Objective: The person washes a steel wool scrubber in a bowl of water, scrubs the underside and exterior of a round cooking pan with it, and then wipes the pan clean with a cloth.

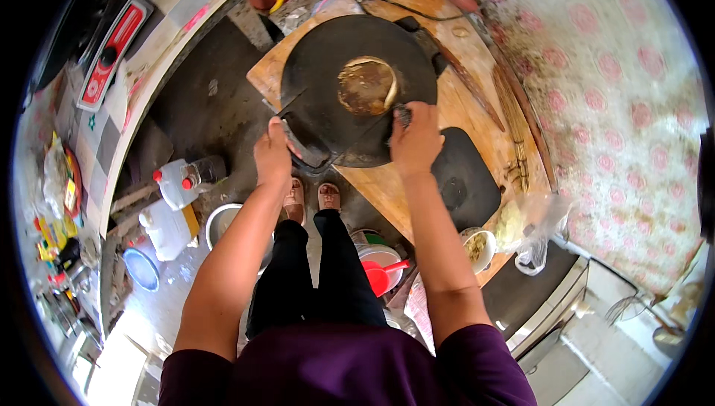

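A large round black pan or griddle lies on a wooden board, partly over its edge. Near its middle is a brown, crusted round patch with a pale raised rim; I cannot tell whether this belongs to the pan. My left hand grips the black handle at the pan's near left edge. In the fingers of my right hand is a small dark grey scouring pad. That pad touches or hovers over the pan's surface, just below and right of the brown patch.
Right of the pan, the wooden board carries a dark rectangular slab, a wooden rolling pin and a bowl of food. A cable crosses its far end. Plastic jugs and a bucket stand left on the floor.
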